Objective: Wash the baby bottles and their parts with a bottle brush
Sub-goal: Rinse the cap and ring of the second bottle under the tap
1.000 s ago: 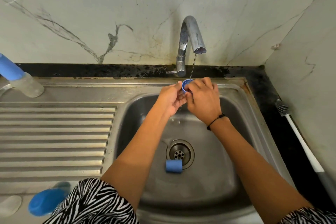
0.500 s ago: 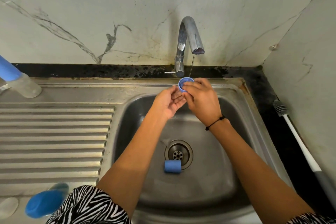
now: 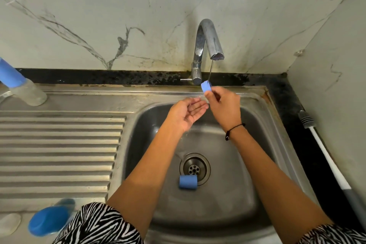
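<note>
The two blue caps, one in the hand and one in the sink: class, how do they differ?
The held cap is pinched by the right hand under the tap's trickle; the sink cap lies on its side beside the drain, untouched. The held cap looks smaller. Both are blue.

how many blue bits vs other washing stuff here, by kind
Blue caps: 2, one pinched in the right hand at, one by the drain
Bottles: 2
Bottle brush: 1
Total: 5
</note>
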The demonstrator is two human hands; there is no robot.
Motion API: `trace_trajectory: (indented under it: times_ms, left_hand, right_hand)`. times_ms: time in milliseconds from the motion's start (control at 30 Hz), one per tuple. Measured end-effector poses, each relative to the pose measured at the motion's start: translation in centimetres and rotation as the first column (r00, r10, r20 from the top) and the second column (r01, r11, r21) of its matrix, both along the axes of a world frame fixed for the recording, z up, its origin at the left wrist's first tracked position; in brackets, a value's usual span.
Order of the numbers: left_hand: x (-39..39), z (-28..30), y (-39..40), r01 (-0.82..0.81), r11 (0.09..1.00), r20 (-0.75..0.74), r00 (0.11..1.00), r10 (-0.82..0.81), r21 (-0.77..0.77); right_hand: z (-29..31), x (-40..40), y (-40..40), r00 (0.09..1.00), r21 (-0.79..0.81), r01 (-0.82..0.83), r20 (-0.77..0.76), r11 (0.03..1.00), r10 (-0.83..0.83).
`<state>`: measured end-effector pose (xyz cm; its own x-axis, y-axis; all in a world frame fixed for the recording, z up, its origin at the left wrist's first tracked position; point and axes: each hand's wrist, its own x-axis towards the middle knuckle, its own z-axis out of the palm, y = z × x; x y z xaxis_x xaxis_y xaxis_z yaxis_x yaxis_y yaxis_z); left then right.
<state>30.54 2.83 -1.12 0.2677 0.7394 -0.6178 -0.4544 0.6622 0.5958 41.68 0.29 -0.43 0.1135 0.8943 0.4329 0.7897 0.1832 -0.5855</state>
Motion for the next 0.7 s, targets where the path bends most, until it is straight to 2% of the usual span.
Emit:
trace_trajectory:
  times_ms: [33,67,100,133,167,200,233,267,367,467,567,600,633,667,700]
  left_hand:
    - [0.0,0.1,0.0,-0.001,1.0,-0.008,1.0,0.001,0.006]
    - [0.0,0.2,0.0,-0.003,1.0,-0.009,1.0,0.003,0.007]
    - [0.0,0.1,0.0,-0.007,1.0,-0.012,1.0,0.007,0.002]
    - [0.0,0.0,0.0,-0.01,1.0,-0.018,1.0,0.01,0.0]
    - [0.0,0.0,0.0,-0.012,1.0,-0.02,1.0,0.012,0.002]
    - [0.0,0.1,0.0,-0.013,1.0,-0.021,1.0,0.013,0.005]
    - [0.0,0.1,0.0,-0.01,1.0,-0.02,1.0,0.01,0.006]
    - [0.0,0.0,-0.1,-0.008,1.0,-0.028,1.0,0.008,0.006]
    - [0.1,-0.3,-0.1,-0.011,1.0,-0.052,0.999,0.011,-0.001]
    - [0.0,-0.7,-0.4,-0.01,1.0,-0.043,0.999,0.01,-0.008]
    - [0.1,-0.5,-0.3,0.002,1.0,-0.051,0.999,-0.002,-0.002]
    - [0.0,-0.5,-0.3,0.001,1.0,-0.051,0.999,-0.002,-0.007]
    - [0.1,-0.4,-0.4,-0.001,1.0,-0.041,0.999,0.001,-0.007]
    - [0.0,-0.2,-0.3,-0.002,1.0,-0.029,1.0,0.002,-0.004]
    - [0.0,-0.1,-0.4,0.005,1.0,-0.019,1.0,-0.005,-0.002]
  right_hand:
    - [0.1,-0.1,0.0,0.983,-0.12,0.015,-0.182,0.993,-0.037]
    - [0.4,-0.3,0.1,0.883,-0.221,-0.025,-0.462,0.975,-0.082]
    - [0.9,-0.4,0.1,0.659,-0.285,-0.095,-0.736,0.954,-0.154]
    - [1.4,-0.5,0.2,0.382,-0.324,-0.177,-0.893,0.93,-0.238]
    - [1.7,-0.3,0.3,0.184,-0.336,-0.251,-0.937,0.908,-0.296]
    - [1.8,-0.1,0.3,0.079,-0.344,-0.294,-0.939,0.892,-0.336]
    - [1.8,0.0,0.3,0.014,-0.338,-0.312,-0.936,0.888,-0.352]
    - [1.9,0.0,0.4,0.001,-0.328,-0.324,-0.938,0.887,-0.347]
    - [1.5,-0.6,0.2,0.103,-0.34,-0.411,-0.939,0.846,-0.327]
    - [1.3,-0.8,0.4,0.025,-0.311,-0.383,-0.945,0.87,-0.327]
    - [1.3,-0.6,0.0,0.063,-0.334,-0.369,-0.94,0.867,-0.335]
    - [1.3,-0.5,0.0,0.119,-0.341,-0.357,-0.94,0.87,-0.319]
    - [1.2,-0.5,-0.2,0.281,-0.365,-0.328,-0.918,0.871,-0.279]
    - [1.0,-0.3,-0.3,0.539,-0.402,-0.263,-0.815,0.877,-0.212]
    - [0.8,0.0,-0.4,0.79,-0.403,-0.157,-0.599,0.902,-0.13]
